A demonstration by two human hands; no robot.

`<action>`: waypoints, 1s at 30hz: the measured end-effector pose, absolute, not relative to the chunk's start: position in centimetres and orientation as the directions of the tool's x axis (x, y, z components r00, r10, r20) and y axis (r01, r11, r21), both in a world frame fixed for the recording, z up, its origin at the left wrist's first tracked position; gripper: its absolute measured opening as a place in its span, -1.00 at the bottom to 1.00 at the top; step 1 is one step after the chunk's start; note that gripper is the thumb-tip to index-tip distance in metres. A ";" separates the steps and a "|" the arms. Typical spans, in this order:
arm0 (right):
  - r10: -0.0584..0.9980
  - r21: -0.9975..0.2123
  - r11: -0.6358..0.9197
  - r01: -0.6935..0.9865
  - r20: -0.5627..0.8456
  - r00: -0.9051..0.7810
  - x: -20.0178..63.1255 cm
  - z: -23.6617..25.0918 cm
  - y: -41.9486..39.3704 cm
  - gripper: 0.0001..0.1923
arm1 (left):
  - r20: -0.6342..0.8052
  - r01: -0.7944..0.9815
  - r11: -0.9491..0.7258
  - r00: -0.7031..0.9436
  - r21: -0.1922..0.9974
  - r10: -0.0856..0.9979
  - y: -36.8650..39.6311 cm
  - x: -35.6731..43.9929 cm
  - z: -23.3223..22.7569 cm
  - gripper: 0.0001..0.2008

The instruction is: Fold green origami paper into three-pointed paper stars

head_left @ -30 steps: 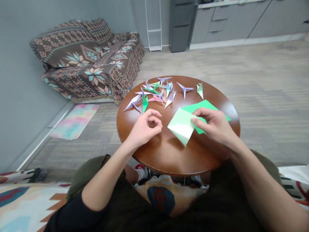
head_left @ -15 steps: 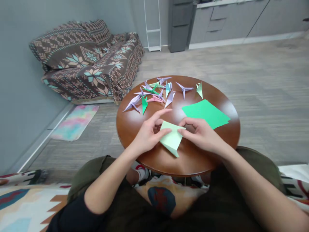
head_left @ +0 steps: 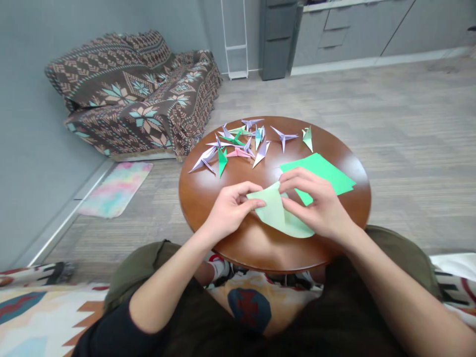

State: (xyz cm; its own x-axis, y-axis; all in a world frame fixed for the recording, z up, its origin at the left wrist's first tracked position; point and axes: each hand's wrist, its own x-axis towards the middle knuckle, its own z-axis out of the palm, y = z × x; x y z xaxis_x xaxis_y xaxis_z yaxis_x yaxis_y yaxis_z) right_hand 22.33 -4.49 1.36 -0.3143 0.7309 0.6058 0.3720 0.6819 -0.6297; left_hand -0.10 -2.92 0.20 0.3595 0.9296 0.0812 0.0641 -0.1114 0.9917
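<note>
A pale green paper sheet (head_left: 277, 215) lies bent over itself on the round wooden table (head_left: 223, 183), near its front edge. My left hand (head_left: 230, 208) pinches the sheet's left corner. My right hand (head_left: 320, 206) holds the sheet's upper right part with its fingers curled over the fold. Just behind my right hand a stack of darker green paper squares (head_left: 327, 171) lies flat on the table.
Several folded paper cranes (head_left: 241, 141) in lilac, green, pink and blue are spread over the table's far side. A sofa with a patterned throw (head_left: 134, 94) stands at the back left, a pastel mat (head_left: 115, 186) lies on the floor, and grey cabinets (head_left: 353, 29) line the far wall.
My right hand carried the pale green sheet from the right to the table's middle. My left hand came over and took its left corner, and the sheet is now being bent over.
</note>
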 end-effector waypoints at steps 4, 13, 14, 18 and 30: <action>0.777 -0.711 0.625 0.322 0.529 -0.341 22.7 1.6 -4.5 -0.94 | 0.061 0.057 -0.087 0.363 0.995 0.930 -3.0 0.0 0.0 -0.76; 0.837 -0.804 0.539 0.252 0.475 -0.272 22.5 0.9 -4.2 -0.90 | 0.150 0.050 -0.193 0.454 0.980 0.879 -3.5 0.0 0.3 -0.75; 0.835 -0.805 0.540 0.247 0.474 -0.279 22.5 0.9 -4.2 -0.91 | 0.187 0.039 -0.228 0.445 0.973 0.876 -3.6 0.0 0.4 -0.75; 0.820 -0.788 0.560 0.255 0.485 -0.304 22.3 1.0 -4.3 -0.92 | 0.295 0.042 -0.337 0.389 0.941 0.873 -4.0 0.1 1.1 -0.79; 0.863 -0.848 0.493 0.194 0.447 -0.236 21.3 1.1 -4.8 -0.88 | 0.217 0.225 -0.331 0.415 0.916 0.884 -4.4 0.5 1.3 -0.88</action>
